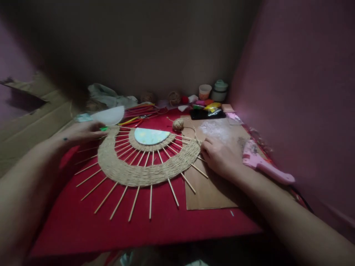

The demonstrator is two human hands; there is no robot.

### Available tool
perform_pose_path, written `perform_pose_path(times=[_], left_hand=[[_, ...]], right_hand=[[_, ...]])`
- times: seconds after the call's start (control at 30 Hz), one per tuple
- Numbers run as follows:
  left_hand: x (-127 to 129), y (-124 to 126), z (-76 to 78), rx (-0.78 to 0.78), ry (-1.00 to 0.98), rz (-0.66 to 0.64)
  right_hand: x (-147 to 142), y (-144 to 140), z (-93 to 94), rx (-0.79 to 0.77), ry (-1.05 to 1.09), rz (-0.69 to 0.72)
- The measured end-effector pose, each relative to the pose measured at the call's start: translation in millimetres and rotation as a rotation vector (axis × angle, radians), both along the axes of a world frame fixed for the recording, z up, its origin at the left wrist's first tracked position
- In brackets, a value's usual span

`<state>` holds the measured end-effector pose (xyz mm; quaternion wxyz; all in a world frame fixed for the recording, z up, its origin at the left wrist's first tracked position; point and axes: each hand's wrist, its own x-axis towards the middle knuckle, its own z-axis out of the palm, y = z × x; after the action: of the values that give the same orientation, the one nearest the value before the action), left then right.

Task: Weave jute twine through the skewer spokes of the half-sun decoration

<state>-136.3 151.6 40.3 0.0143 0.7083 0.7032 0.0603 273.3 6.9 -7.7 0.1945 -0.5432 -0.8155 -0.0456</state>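
Fingers (206,145) of the right hand (220,157) pinch the twine (194,133) at the right end of the woven half-ring (144,168), which lies mid-tabletop with bare sticks (119,201) fanning toward the near edge. The twine runs back to a small ball (178,124) just behind. The left hand (79,133) lies flat with loose fingers on the ring's left end, gripping nothing that shows. A pale half-disc (151,136) sits inside the inner woven band. Cardboard (210,190) lies under the right hand, and a pink glue gun (263,164) rests near the right edge of the red tabletop (166,225).

At the far right corner stand a small cup (205,91) and a lidded jar (220,90); their contents cannot be seen. Coloured bits beside them and the heap at the far left are too dim to name. Both forearms are cut off by the frame.
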Motion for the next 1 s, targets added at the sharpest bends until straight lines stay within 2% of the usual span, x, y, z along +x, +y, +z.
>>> perform_pose_path(times=[0.03,0.1,0.17,0.2,0.23,0.33,0.43,0.53,0.7,0.83,1.0], left_hand=[[5.1,-1.6,4.8,-0.037,0.043,-0.013],[27.6,-11.9,16.6,0.061,-0.014,-0.112],[66.4,-30.3,26.3,0.069,-0.102,-0.276],[90.0,-41.0,28.6,0.047,-0.138,-0.427],[114.8,-51.4,28.8,0.009,-0.194,-0.525],[182.7,-74.8,16.7,-0.169,-0.242,-0.671],[224.5,-82.4,-4.6,-0.134,-0.116,-0.784],[240.9,-82.8,-19.8,-0.087,0.017,-0.735],[243.5,-86.1,-25.1,-0.073,0.1,-0.645],[240.6,-87.9,-26.9,-0.01,0.138,-0.62],[240.6,-85.9,-26.2,-0.033,0.148,-0.667]], right_hand=[[1.9,-0.5,0.7,-0.012,0.036,0.02],[6.1,-1.7,3.4,-0.034,0.088,0.038],[9.2,-2.7,6.5,-0.044,0.108,0.023],[10.1,-3.0,7.6,-0.047,0.112,0.014],[10.7,-3.1,8.2,-0.048,0.114,0.009],[12.2,-2.6,6.2,-0.054,0.099,0.009],[14.6,-2.2,2.6,-0.058,0.047,-0.023],[16.6,-2.7,3.6,-0.044,-0.055,-0.086],[20.0,-5.8,15.4,-0.126,-0.169,-0.171],[27.6,-8.2,22.1,-0.135,-0.146,-0.233],[34.1,-6.9,22.7,-0.185,-0.027,-0.249]])
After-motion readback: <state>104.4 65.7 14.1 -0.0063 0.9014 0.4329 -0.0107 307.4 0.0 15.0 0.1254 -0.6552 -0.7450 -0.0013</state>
